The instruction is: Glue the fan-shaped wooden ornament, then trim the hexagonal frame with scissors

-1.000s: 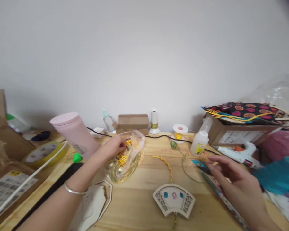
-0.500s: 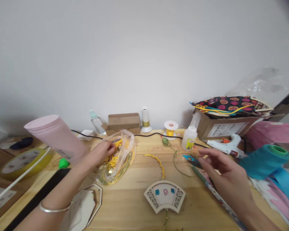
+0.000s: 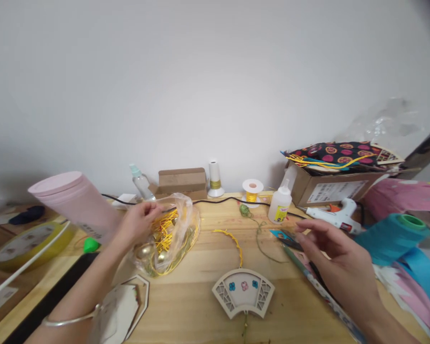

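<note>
The left hand, fingertips together, is at the edge of the clear plastic bag containing yellow cords. The right hand, thumb and fingers apart, is right of the fan-shaped wooden frame.

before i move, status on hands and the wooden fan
Left hand at plastic bag, grip unclear. Right hand looks empty. Wooden fan flat on table. Glue bottle upright beyond it.

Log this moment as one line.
left hand: at plastic bag of yellow cords | right hand: near blue-tipped tool | fan-shaped frame: on table
</note>
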{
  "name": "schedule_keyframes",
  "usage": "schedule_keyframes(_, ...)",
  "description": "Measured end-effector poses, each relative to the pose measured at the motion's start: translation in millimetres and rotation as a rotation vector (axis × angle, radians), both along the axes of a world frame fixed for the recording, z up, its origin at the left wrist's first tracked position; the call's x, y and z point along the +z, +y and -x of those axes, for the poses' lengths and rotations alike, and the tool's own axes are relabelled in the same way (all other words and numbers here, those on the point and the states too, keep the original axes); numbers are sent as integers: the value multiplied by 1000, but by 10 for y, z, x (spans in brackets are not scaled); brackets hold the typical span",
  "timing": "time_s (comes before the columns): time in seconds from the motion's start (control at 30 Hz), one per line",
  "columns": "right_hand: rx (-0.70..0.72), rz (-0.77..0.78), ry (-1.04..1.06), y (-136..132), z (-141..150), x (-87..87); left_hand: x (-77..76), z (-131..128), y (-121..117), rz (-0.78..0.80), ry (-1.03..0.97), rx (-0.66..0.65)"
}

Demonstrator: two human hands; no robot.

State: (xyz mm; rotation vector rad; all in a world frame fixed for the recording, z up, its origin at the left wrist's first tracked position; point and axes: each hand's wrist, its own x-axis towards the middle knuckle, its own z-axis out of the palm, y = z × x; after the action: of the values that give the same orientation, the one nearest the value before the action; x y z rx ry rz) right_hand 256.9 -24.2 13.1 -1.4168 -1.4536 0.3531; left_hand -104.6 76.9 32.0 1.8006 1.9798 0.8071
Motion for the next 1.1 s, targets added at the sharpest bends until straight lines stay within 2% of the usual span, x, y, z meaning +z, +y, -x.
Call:
schedule_keyframes(0.13, -10, -15, 5, -13, 9, 34, 249, -133, -258, -164, -123, 187)
schedule_keyframes(0.2, -10, -13, 7, -22, 18, 41, 289, -311, -499, -234, -149, 194)
schedule_keyframes(0.23, -4, -10, 8, -26, 23, 41, 264, -425, -628, -242, -165, 151)
schedule_keyframes(0.33, 11, -20, -4, -33, 35, 36, 36, -793, -949, -70, -81, -283)
schedule_keyframes(0.4, 11, -39, -13, -34, 41, 33, -159, -990, -1061, 58, -52, -444)
schedule_keyframes(0.47, 12, -45, -6, -35, 44, 31, -311, -1110, -1096, 126, -48, -500)
schedule_keyframes(0.57, 18, -33, 19, -36, 41, 28, -414, -1174, -1080, 131, -16, -539)
schedule_keyframes(0.83, 58, -108, -5, -39, 33, 43, -427, -1203, -1058, 76, 49, -586)
schedule_keyframes(1.1, 26, -60, 6, -47, 45, 59, -421, -1175, -1088, 113, 33, -591)
